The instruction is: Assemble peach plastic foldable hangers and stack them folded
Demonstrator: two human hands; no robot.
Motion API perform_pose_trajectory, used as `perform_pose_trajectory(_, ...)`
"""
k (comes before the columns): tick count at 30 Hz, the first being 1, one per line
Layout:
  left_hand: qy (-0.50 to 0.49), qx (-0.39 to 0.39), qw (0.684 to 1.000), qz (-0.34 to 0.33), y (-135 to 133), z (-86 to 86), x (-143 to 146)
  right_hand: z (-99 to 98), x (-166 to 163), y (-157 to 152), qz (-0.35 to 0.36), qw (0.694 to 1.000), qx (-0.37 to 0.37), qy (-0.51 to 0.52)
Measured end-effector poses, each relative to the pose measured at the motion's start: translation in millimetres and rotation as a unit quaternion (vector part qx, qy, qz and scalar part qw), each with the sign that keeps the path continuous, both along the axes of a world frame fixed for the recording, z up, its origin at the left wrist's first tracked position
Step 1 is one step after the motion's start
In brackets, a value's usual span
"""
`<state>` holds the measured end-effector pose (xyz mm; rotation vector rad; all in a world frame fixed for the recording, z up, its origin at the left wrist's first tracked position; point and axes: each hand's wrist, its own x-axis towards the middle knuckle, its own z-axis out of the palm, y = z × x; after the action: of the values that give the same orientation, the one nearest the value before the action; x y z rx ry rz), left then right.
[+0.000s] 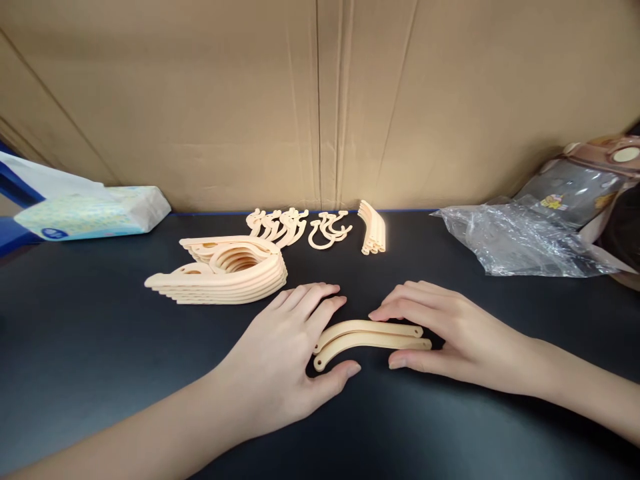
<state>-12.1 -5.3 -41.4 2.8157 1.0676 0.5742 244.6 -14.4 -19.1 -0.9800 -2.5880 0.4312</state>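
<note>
Two curved, cream-coloured plastic bars lie side by side on the black tabletop between my hands. The far bar and the near bar each show a small hole at their ends. My left hand rests around their left ends, thumb on the near side and fingers on the far side, spread apart. Around the right ends, my right hand has its thumb and fingers apart in the same way. Whether either palm touches the bars I cannot tell.
A stack of cream hanger-like frames lies at left. Behind are small hooked pieces, C-shaped hooks and bundled curved bars. A tissue pack, clear plastic bag and bottle flank the cardboard wall.
</note>
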Motion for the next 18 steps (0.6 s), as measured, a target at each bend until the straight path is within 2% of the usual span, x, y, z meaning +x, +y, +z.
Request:
perform_pose_trajectory(6,-0.001,-0.003,1.0,0.0,-1,1.2,-1,12.4,-3,13,-0.014,0.997,0.071,-0.028)
perform_pose_trajectory(11,0.011,-0.02,1.0,0.001,-3,6.8,-2,25.2,-17,45,-0.006,0.987,0.151,-0.055)
perform_pose_trajectory(15,0.018,-0.042,0.999,0.005,-5,10.8,-1,25.9,-37,79,-0.006,0.968,0.227,-0.11)
perform_pose_trajectory(18,0.02,-0.055,0.998,0.005,-4,12.0,-1,20.6,-51,99,-0.015,0.943,0.265,-0.199)
